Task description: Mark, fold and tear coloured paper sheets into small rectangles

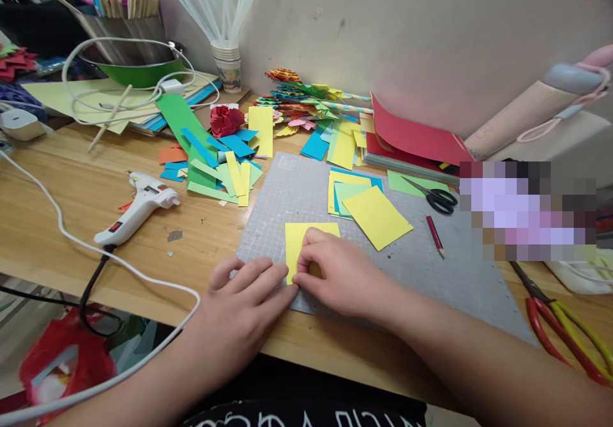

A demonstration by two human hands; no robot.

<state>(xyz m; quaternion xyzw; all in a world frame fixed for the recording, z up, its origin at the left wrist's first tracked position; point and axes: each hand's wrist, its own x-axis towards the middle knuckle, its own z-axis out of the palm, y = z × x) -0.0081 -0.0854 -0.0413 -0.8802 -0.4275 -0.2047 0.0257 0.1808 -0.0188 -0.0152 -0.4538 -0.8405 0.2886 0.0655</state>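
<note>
A yellow sheet of paper (294, 239) lies on the grey cutting mat (268, 197) near the table's front edge. My right hand (338, 274) covers much of it, with thumb and fingertips pinched together at the paper's lower left edge. My left hand (249, 299) lies flat, fingers stretched toward that same corner, its fingertips touching or very near the paper. Another yellow sheet (378, 217) rests beyond my right hand, partly over a small stack of blue, green and yellow pieces (338, 187). A dark red pencil (435, 237) and black-handled scissors (439, 200) lie to the right.
A white glue gun (138, 207) and a white cable (119, 258) are on the left. Paper scraps (211, 172) and a red paper flower (227, 121) lie behind. Red-and-yellow-handled scissors (550, 312) sit at the right. A paper cup (228, 69) of straws stands against the wall.
</note>
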